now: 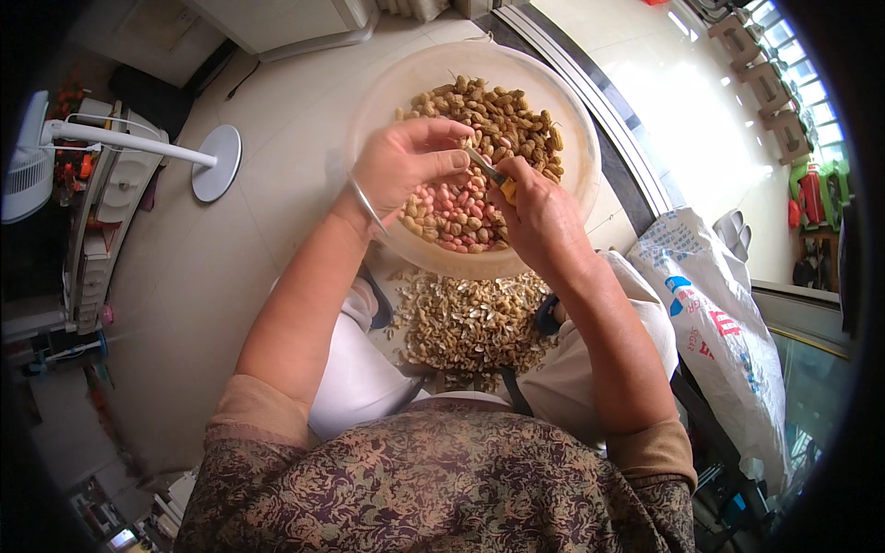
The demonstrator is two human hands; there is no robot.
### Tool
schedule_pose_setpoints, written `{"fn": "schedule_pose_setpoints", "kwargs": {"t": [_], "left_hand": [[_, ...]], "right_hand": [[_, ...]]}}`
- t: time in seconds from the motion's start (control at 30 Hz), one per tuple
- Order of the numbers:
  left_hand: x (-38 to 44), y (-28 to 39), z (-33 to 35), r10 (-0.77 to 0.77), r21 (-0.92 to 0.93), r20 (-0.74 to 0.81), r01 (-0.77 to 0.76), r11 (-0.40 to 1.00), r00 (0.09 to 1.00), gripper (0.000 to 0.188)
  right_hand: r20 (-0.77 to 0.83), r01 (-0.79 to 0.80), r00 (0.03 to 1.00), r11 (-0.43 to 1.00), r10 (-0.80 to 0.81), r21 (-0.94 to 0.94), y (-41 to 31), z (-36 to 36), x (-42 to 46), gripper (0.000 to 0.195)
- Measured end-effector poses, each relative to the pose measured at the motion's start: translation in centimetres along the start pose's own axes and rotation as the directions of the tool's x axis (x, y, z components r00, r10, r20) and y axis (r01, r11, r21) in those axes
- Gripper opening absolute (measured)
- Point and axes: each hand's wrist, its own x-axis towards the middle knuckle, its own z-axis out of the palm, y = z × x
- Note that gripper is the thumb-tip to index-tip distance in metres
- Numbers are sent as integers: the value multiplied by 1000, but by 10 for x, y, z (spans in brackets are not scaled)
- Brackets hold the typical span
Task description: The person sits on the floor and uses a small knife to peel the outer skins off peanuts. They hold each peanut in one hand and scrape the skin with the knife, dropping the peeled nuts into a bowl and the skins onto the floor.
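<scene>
My left hand [404, 162], with a bangle [366, 202] on its wrist, pinches a peanut [469, 144] between thumb and fingers; the fingers partly hide it. In my right hand [546, 218] is a hand tool [508, 185] with a yellow and black handle. Its metal tip meets the peanut, and its exact kind is unclear. Both hands are above a wide translucent plastic basin [581, 131]. Unshelled peanuts [501, 114] are heaped in its far part. Pink shelled kernels [460, 207] lie nearer me, with some whole peanuts among them.
Broken peanut shells [470, 321] are piled on the tiled floor between my feet. A white woven sack [719, 332] slumps at my right, near a sliding-door track [615, 110]. To the left stands a white fan with a round base [216, 164]. A white cabinet [290, 24] is beyond.
</scene>
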Motion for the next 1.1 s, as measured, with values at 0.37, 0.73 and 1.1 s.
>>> {"fn": "schedule_pose_setpoints", "kwargs": {"t": [0.37, 0.73, 1.1], "left_hand": [[2, -9, 1, 131, -161, -53, -138, 977, 990, 24], [6, -2, -4, 321, 570, -131, -194, 798, 938, 26], [10, 0, -20, 117, -184, -91, -132, 974, 989, 23]], "right_hand": [[-66, -16, 997, 974, 32, 227, -7, 6, 0, 21], [-130, 33, 991, 999, -28, 36, 4, -3, 3, 24], [121, 465, 869, 876, -479, 130, -24, -14, -27, 33]]}}
